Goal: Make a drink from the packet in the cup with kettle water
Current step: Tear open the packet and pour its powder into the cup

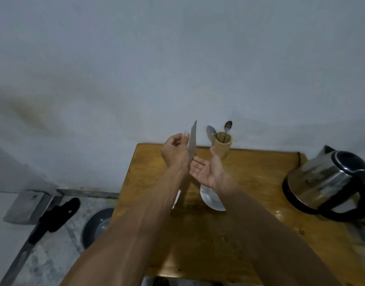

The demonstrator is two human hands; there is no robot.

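We are holding the packet (pixel 192 141) upright in our left hand (pixel 174 151), its fingers (pixel 182 137) pinching the pale, flat sachet by its left edge, raised above the far part of the wooden tabletop (pixel 249 203). Our right hand (pixel 207 170) is hovering just beside it, palm turned up and fingers spread loose, gripping nothing and apart from the packet. Below the right wrist the white cup (pixel 210 200) is sitting on the tabletop, partly hidden by the forearm, so we cannot tell what is inside it. A small white sliver (pixel 177 199) is showing by the left forearm; what it is we cannot tell. At the far edge, against the wall, a wooden holder (pixel 223 146) is standing with two spoons (pixel 227 127) poking out. The steel kettle (pixel 326 182) with its black handle is resting at the right side of the tabletop, well apart from the cup. On the floor to the left are lying a dark metal bowl (pixel 97 223) and a black sandal (pixel 57 217).
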